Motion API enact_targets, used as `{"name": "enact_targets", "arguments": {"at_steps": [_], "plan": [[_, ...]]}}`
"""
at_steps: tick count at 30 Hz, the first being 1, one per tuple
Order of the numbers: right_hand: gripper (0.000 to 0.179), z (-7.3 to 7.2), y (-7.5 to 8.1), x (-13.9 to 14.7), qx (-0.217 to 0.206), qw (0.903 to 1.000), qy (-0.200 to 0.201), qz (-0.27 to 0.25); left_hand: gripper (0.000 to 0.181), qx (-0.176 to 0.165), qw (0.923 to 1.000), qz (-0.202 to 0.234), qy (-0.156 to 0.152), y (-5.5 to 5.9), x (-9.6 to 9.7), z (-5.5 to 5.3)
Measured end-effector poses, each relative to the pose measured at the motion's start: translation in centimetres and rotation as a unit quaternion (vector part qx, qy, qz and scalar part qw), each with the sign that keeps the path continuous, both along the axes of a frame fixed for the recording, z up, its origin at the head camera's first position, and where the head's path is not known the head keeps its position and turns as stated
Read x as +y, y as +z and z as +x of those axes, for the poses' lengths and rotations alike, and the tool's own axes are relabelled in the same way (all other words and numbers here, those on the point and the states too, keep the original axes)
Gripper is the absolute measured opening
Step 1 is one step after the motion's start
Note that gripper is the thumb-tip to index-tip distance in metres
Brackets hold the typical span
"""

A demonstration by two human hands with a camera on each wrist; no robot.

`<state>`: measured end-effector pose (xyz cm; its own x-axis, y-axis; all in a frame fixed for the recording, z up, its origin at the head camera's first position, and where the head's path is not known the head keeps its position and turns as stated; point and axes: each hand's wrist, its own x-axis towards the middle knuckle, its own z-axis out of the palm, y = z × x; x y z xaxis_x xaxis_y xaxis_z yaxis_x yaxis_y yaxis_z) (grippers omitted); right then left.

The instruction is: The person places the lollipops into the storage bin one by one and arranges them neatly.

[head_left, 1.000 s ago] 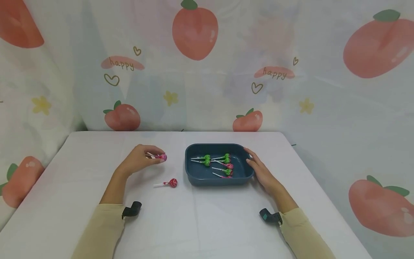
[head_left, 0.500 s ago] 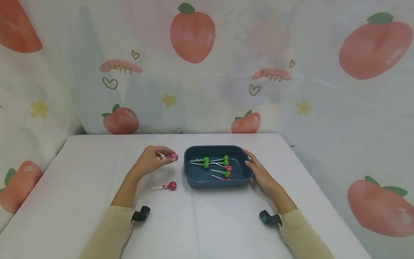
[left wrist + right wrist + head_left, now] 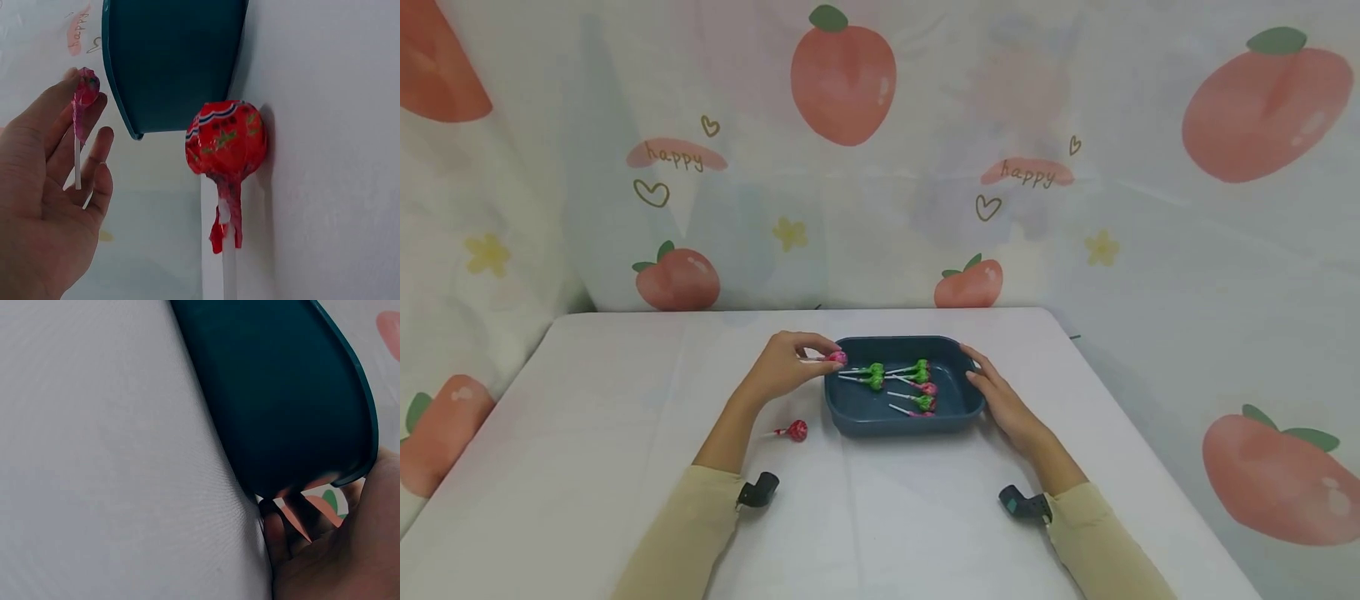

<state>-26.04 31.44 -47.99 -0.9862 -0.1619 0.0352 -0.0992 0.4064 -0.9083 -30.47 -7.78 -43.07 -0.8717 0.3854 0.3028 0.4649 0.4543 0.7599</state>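
Note:
Between thumb and fingertips, my left hand [image 3: 784, 364] pinches a pink-wrapped lollipop [image 3: 838, 357] by its head, at the left rim of a dark blue plastic box [image 3: 904, 426]. Its white stick points back toward the palm, as the left wrist view shows. Several lollipops, green ones [image 3: 876, 382] and pink ones [image 3: 928, 389], lie inside the box with sticks to the left. My right hand [image 3: 1011, 404] holds the box's right end, thumb over the rim and fingers against the outer wall. On the table left of the box lies a red lollipop [image 3: 797, 430], its stick partly hidden by my left arm.
The box stands on a white-covered table [image 3: 910, 517]. Behind it hangs a pale cloth [image 3: 880, 208] printed with peaches, and more of it runs along both sides. Each wrist wears a small black camera, the left one [image 3: 760, 489] near the red lollipop.
My left hand has moved right with the pink lollipop, from the table beside the box to its left rim. My right hand and the box stay in place.

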Motion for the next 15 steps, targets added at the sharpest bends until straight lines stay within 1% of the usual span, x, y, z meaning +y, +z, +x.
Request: {"name": "enact_targets", "arguments": {"at_steps": [4, 8, 12, 15], "plan": [[0.052, 0.2, 0.5, -0.2, -0.005, 0.9999, 0.001, -0.011, 0.025, 0.002, 0.9999, -0.009, -0.005, -0.2, 1.1, 0.0], [0.053, 1.0, 1.8, -0.9, -0.015, 0.9996, 0.01, -0.022, 0.024, 0.003, 0.9998, -0.01, -0.019, -0.5, 2.0, 0.1], [0.054, 1.9, 3.2, -1.6, -0.016, 0.9997, 0.012, -0.016, 0.023, 0.01, 0.999, -0.006, -0.043, -0.6, 2.7, 0.0], [0.054, 2.0, 3.3, -1.6, -0.018, 0.9997, 0.006, -0.014, 0.021, 0.011, 0.998, -0.011, -0.061, -0.6, 3.3, -0.2]]}}
